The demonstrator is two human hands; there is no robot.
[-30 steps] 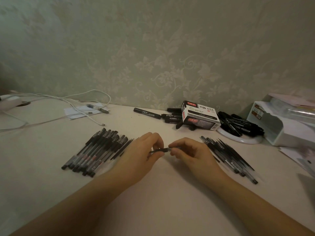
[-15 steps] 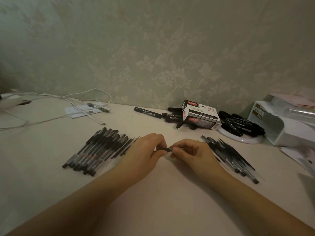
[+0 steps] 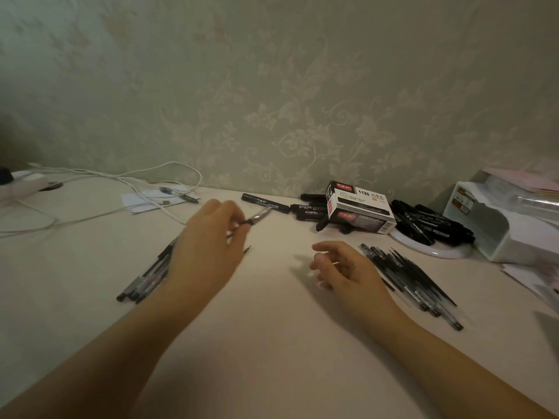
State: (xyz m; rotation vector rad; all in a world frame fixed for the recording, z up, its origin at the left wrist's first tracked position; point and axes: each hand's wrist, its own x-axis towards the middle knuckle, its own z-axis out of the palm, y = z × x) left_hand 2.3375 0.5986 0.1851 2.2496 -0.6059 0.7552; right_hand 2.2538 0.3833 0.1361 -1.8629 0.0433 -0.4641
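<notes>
My left hand [image 3: 208, 246] is raised a little above the desk and pinches a thin black pen [image 3: 257, 218] that points up and to the right. A row of black pens [image 3: 145, 279] lies under and left of that hand, partly hidden by it. My right hand [image 3: 341, 267] hovers low over the desk with loosely curled fingers and holds nothing. Just right of it lies a second pile of black pens [image 3: 414, 276].
A marker box [image 3: 360, 208] stands at the back among loose black markers [image 3: 264, 203]. More markers fill a white dish [image 3: 432, 252]. White cables [image 3: 99, 179] and paper lie back left, a white organiser [image 3: 499, 225] at right. The wall is close behind.
The hands have come apart. My left hand lifted up and back with the pen, which now tilts upward. My right hand let go of it and drew to the right.
</notes>
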